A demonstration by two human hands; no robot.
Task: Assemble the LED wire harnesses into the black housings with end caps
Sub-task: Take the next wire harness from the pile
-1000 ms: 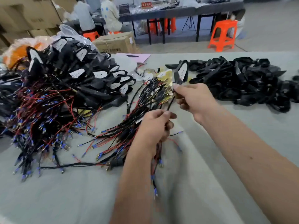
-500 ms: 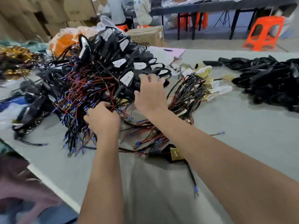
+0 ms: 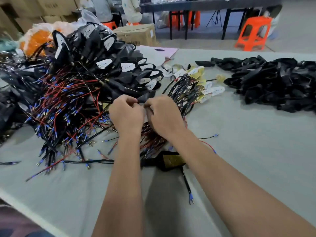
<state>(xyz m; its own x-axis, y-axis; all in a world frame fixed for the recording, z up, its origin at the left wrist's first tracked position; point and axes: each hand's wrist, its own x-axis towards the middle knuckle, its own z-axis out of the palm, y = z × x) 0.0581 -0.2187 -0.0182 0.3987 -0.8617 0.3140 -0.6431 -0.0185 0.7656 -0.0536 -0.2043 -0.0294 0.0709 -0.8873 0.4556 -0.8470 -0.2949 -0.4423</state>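
Black plastic is what both hands are on now: a small black housing (image 3: 145,98) sits in the middle of the frame, right at the near edge of the big finished pile (image 3: 82,79) that fills the upper left. Left hand (image 3: 127,115) and right hand (image 3: 164,115) have come together, knuckles nearly touching, fingers curled in and pinching the piece between them, though I can't tell exactly what the fingertips are doing since the backs of the hands hide it. Half a second back the hands were apart, the right one reaching flat onto the pile and the left down in the red and blue wires, so my guess is they've just picked out a unit and started fitting or checking it. A second ago the right hand was holding a housing up over on the right. Loose harnesses (image 3: 186,89) with yellowish tags lie just right of the hands, empty housings (image 3: 273,79) are heaped at the upper right, and one assembled piece (image 3: 169,160) lies on the grey counter (image 3: 256,151) under the right forearm. Loads left to do, looks like.
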